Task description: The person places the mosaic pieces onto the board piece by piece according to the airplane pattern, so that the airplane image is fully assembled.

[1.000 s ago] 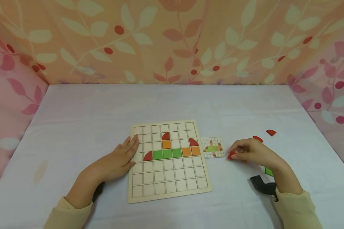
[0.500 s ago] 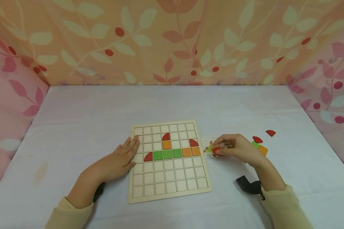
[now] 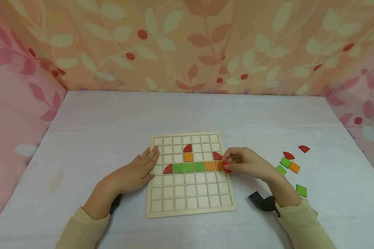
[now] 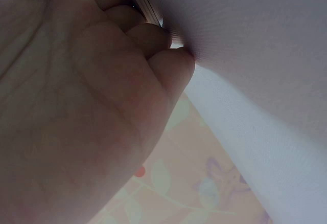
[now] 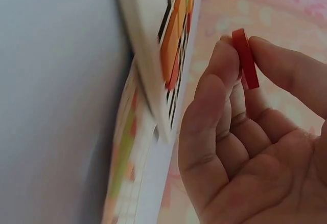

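Observation:
A wooden grid board [image 3: 191, 204] lies on the white table. In its cells sit red quarter-circle tiles [image 3: 168, 169], green squares [image 3: 189, 167] and orange squares [image 3: 188, 157]. My left hand [image 3: 134, 174] lies with extended fingers on the board's left edge; the left wrist view shows its palm side and fingertips at the rim. Thumb and fingers of my right hand [image 3: 247, 162] pinch a red tile [image 5: 246, 58] over the board's right edge, overlapping the last orange square in the head view. Its thin edge faces the right wrist camera.
A printed pattern card [image 5: 125, 168] lies by the board's right edge, mostly hidden under my right hand in the head view. Further right are loose tiles: red quarter circles [image 3: 304, 148], several green squares [image 3: 301, 190] and an orange square [image 3: 294, 167]. A patterned curtain [image 3: 174, 45] stands behind the table.
My right hand has carried the red tile leftward from the loose tiles, across the card, to the board's right edge. The left hand stays on the board; the head view has shifted slightly.

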`<state>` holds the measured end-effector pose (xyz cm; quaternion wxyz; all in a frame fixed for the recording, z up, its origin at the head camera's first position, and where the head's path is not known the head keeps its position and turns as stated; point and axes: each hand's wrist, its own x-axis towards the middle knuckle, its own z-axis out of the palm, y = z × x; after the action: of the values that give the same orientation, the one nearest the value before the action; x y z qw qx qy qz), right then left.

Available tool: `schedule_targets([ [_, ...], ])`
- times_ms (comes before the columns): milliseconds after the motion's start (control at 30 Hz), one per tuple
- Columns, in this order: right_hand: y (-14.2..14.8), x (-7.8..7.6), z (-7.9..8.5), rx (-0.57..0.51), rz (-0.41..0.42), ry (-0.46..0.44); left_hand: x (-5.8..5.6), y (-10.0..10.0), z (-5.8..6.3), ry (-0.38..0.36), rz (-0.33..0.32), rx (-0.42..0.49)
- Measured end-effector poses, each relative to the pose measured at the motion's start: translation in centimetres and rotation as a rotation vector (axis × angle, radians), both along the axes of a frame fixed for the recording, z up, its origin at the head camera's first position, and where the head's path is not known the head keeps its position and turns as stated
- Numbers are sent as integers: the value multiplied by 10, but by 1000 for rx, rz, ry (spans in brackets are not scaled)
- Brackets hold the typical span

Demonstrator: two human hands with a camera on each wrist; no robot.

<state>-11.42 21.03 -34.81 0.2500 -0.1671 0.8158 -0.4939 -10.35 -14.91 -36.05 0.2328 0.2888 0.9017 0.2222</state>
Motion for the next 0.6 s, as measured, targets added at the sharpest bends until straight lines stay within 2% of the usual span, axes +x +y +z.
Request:
schedule_targets([
  [300, -35, -1, -2, -28, 34, 27, 0, 0, 2, -7, 2, -12],
  [600, -74, 1, 0, -59, 8, 26, 0, 0, 3, -13, 9, -16],
])
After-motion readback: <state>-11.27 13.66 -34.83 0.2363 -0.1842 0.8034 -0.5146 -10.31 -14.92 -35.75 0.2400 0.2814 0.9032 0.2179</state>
